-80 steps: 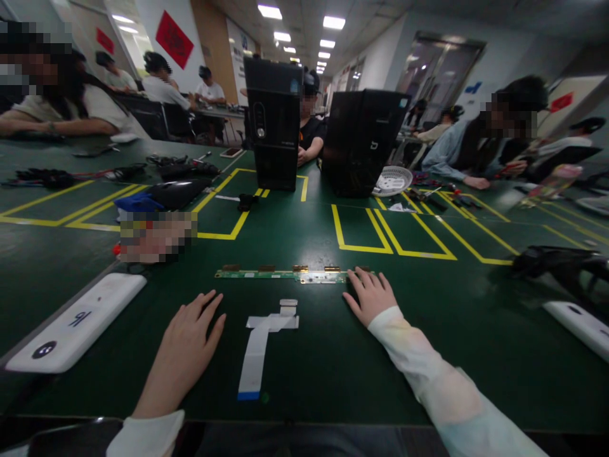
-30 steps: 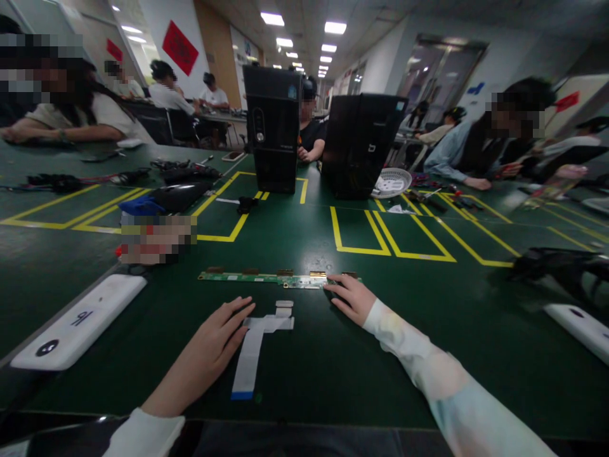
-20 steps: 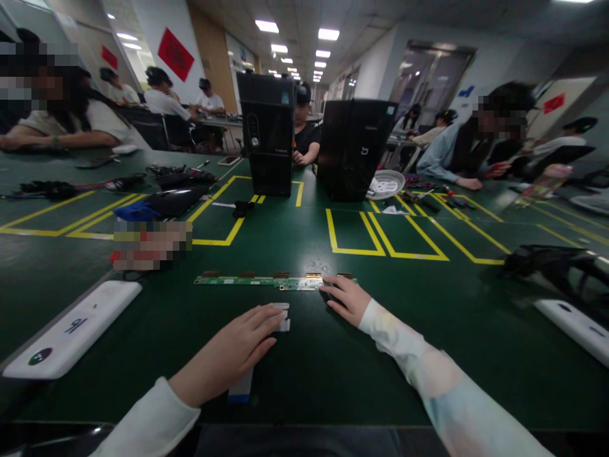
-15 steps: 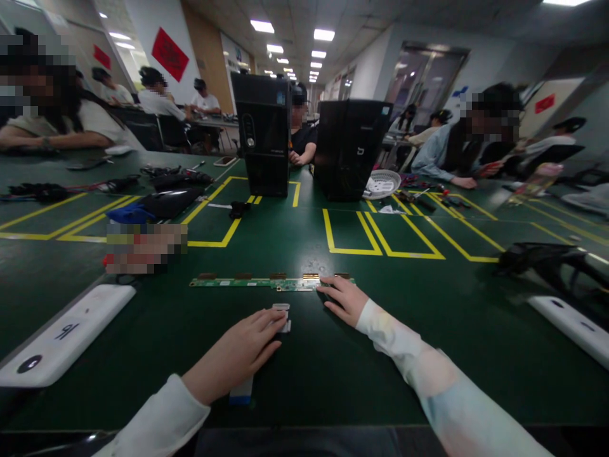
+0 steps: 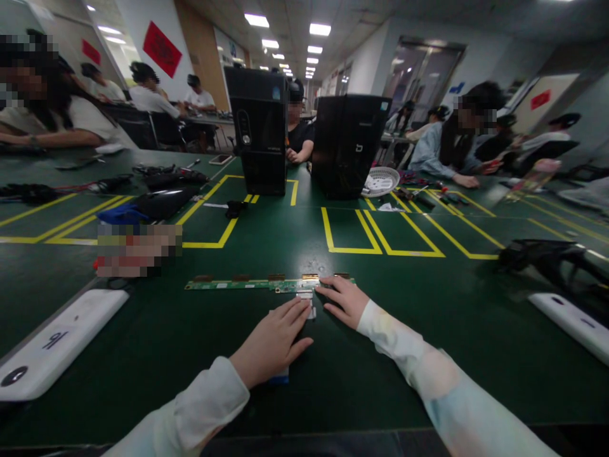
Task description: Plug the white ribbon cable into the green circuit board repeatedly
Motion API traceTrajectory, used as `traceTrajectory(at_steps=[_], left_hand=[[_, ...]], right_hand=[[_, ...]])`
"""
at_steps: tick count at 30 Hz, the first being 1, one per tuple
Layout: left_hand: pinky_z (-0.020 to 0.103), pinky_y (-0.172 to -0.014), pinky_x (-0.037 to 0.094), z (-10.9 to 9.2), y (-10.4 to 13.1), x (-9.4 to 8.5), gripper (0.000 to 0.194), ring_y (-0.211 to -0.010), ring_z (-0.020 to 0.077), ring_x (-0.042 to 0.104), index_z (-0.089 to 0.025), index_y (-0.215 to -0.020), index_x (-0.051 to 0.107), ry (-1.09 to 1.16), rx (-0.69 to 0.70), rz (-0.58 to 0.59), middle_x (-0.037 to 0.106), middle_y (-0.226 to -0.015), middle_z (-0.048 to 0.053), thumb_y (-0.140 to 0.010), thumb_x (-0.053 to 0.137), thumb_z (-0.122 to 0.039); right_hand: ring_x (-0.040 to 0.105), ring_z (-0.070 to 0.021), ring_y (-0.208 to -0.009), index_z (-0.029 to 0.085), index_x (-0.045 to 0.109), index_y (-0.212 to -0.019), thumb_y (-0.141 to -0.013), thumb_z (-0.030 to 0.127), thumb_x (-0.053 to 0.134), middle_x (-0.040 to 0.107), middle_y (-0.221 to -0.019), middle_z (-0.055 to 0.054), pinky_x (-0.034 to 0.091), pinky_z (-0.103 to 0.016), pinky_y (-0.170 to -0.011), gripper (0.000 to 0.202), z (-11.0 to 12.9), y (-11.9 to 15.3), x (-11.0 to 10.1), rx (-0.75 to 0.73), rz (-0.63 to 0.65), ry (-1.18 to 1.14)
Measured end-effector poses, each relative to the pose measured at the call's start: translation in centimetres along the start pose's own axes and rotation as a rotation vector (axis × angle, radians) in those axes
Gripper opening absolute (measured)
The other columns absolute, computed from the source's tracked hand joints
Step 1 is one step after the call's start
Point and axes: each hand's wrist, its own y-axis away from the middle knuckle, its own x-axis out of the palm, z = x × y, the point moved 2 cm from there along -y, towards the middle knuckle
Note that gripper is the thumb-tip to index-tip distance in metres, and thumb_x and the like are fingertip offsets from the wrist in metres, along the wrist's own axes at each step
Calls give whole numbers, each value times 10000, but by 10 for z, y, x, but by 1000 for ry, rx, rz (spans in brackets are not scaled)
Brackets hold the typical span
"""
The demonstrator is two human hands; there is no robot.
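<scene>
A long, narrow green circuit board lies crosswise on the table. My right hand rests at its right part, fingers stretched out and fingertips touching the board. Just below the board, my left hand lies flat, fingers extended, over a flat ribbon cable. The cable's silvery white end shows by the fingertips, close to the board's lower edge; whether they touch I cannot tell. A blue end of the cable peeks out beneath the left palm, and its middle is hidden.
Two black computer towers stand at the back, with a white basket beside them. White devices lie at both sides. Yellow tape marks the green table. Several people sit around.
My left hand has slid to the right and slightly up, carrying the ribbon cable along under it toward the board. My right hand has stayed on the board.
</scene>
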Motion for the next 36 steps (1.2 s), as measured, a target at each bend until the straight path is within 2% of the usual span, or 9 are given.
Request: traceTrajectory(at_steps=[8, 14, 18, 27, 36], left_hand=[[448, -1087, 386, -2, -1, -1, 631, -1401, 256, 350, -169, -1460, 354, 1, -30, 27, 414, -1507, 114, -957, 324, -549], [460, -1104, 360, -3, -1, 2, 602, -1378, 255, 381, -187, -1449, 375, 2, -45, -22, 455, -1480, 103, -958, 340, -533], [467, -1088, 380, -5, -2, 2, 600, -1376, 268, 383, -180, -1446, 381, 15, -84, 2, 445, -1489, 101, -959, 340, -528], [452, -1097, 382, -5, -4, -2, 538, -1377, 245, 388, -177, -1436, 398, 15, -73, 18, 457, -1480, 97, -973, 358, -449], [467, -1083, 399, -6, -4, -2, 557, -1370, 252, 399, -192, -1434, 402, 26, -85, 4, 471, -1470, 93, -960, 377, -482]], right_hand=[[492, -274, -1225, 157, 565, -1296, -959, 347, 435, 537, -1309, -166, 442, -475, -1010, 408, 1, 1, 1, -5, -30, 10], [489, -270, -1231, 192, 560, -1303, -949, 352, 452, 534, -1320, -154, 436, -489, -1014, 403, 1, 0, 3, 19, -28, -10], [481, -275, -1246, 175, 570, -1293, -940, 359, 471, 531, -1328, -163, 421, -489, -1031, 411, 2, 1, 2, 16, -37, -13], [469, -274, -1272, 211, 545, -1325, -928, 364, 489, 522, -1355, -151, 381, -528, -1061, 429, 1, 3, 5, 14, -25, -14], [460, -279, -1278, 196, 544, -1322, -928, 358, 487, 512, -1366, -159, 384, -523, -1057, 430, 2, 3, 3, 23, -18, -26]])
